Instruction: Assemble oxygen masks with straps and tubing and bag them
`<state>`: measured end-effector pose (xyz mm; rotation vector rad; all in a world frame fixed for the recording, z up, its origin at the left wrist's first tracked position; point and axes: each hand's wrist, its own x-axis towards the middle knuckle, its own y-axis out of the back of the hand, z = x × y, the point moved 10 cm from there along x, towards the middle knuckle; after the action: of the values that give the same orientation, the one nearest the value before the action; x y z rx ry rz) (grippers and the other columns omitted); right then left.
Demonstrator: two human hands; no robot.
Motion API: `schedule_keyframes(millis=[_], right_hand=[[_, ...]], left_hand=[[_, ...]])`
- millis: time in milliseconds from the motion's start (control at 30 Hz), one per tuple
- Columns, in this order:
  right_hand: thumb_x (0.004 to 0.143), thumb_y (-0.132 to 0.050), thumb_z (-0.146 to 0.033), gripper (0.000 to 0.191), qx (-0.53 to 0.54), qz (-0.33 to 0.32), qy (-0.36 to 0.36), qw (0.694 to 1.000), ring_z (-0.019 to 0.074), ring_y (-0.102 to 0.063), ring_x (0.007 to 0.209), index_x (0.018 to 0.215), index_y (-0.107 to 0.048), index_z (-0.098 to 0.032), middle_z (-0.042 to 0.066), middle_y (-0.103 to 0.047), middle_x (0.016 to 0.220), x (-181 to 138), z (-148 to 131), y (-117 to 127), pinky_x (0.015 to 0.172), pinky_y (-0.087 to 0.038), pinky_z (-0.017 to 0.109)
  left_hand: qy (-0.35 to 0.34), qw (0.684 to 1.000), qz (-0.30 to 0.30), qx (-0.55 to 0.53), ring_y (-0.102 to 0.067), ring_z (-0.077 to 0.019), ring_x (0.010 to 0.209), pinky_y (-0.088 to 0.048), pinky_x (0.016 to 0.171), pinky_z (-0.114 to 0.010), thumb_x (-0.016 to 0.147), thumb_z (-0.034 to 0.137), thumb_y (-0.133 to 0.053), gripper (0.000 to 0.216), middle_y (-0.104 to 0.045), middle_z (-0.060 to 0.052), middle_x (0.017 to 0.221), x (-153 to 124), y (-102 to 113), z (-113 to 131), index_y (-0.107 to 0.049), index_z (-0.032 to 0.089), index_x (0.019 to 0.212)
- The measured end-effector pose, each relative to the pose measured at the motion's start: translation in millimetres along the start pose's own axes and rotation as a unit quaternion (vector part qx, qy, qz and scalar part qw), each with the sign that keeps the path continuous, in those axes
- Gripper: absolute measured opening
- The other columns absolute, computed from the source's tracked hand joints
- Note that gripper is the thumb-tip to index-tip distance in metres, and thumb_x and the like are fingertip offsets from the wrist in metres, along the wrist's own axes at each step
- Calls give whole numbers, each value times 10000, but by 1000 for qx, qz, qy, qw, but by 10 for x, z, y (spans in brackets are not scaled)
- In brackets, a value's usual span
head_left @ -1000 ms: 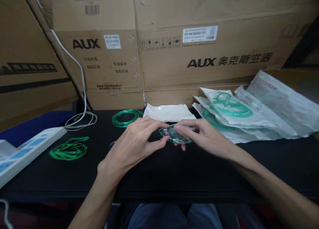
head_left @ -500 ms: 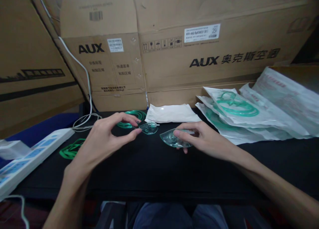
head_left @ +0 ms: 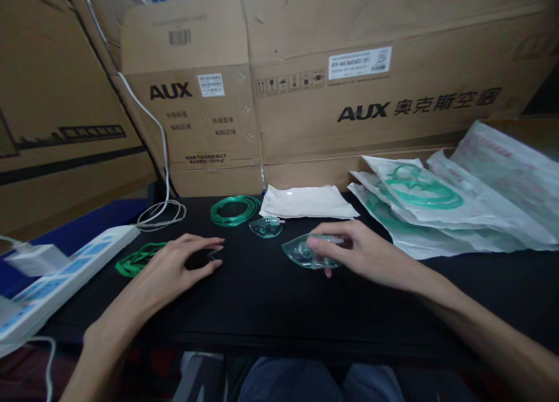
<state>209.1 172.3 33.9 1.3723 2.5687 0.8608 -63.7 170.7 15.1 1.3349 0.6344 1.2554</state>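
Observation:
My right hand (head_left: pixel 336 243) grips a clear, green-tinted oxygen mask (head_left: pixel 301 255) above the black table, thumb on top and fingers beneath. My left hand (head_left: pixel 192 259) is to the left, thumb and fingers curved towards each other with a small, thin, shiny strip (head_left: pixel 212 254) between their tips; its kind is too small to make out. A second clear mask (head_left: pixel 265 228) lies between the hands, farther back. Behind it rests a coil of green tubing (head_left: pixel 234 210). Green elastic straps (head_left: pixel 137 259) lie in a bundle beside my left wrist.
A flat white packet (head_left: pixel 309 203) lies at the back against large cardboard boxes (head_left: pixel 301 128). Sealed packs with green tubing (head_left: pixel 421 201) are piled at the right. At the left are a white power strip (head_left: pixel 81 262) and a looped white cable (head_left: pixel 163 212).
My left hand has moved left and towards me, away from the second mask, with the small strip between its fingertips. My right hand still holds its mask in much the same place.

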Motion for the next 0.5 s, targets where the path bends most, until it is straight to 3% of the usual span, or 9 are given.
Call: schedule_keyframes(millis=[300, 500], right_hand=[[975, -548, -471, 347, 1, 36, 11, 999, 144, -651, 701, 918, -694, -161, 17, -684, 811, 19, -28, 88, 676, -482, 259], [955, -576, -478, 358, -29, 76, 47, 996, 174, -649, 793, 1078, -656, -151, 47, -694, 899, 214, -29, 311, 698, -481, 281]], left_hand=[[8, 1000, 20, -11, -609, -289, 1180, -468, 1053, -447, 859, 682, -567, 569, -674, -44, 1270, -32, 125, 7, -656, 316, 1285], [-33, 999, 35, -6, -650, -277, 1089, -489, 980, -427, 966, 561, -452, 453, -725, -64, 1170, 408, 325, 374, -722, 249, 1154]])
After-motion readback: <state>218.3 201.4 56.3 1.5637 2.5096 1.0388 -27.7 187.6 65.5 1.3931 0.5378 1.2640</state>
